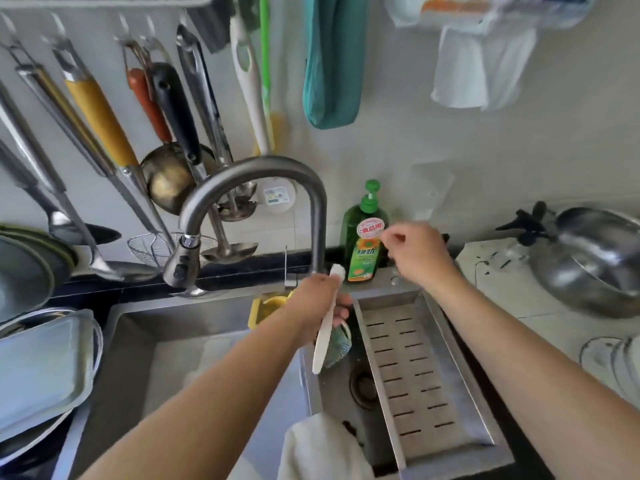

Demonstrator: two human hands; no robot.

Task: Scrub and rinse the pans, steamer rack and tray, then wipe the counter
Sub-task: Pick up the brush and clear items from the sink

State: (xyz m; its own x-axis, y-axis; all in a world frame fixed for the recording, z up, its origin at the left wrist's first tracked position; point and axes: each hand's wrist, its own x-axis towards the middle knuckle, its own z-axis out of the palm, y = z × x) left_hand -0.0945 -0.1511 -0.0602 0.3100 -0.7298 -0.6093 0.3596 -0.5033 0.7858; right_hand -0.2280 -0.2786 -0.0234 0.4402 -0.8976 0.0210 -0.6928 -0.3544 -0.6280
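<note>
The tray (41,368), cut off at the sink's left edge, leans on stacked pans. Right hand (417,254) hovers loosely curled beside the green soap bottle (363,237), label partly hidden. Left hand (317,303) grips a white-handled brush (327,327), head hidden.

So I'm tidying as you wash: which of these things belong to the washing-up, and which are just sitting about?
For the job:
scrub brush gripped in the left hand
soap bottle by the right hand
tap
pan on the counter
tray

Just about:
hanging ladles
teal cloth
white towel
</note>
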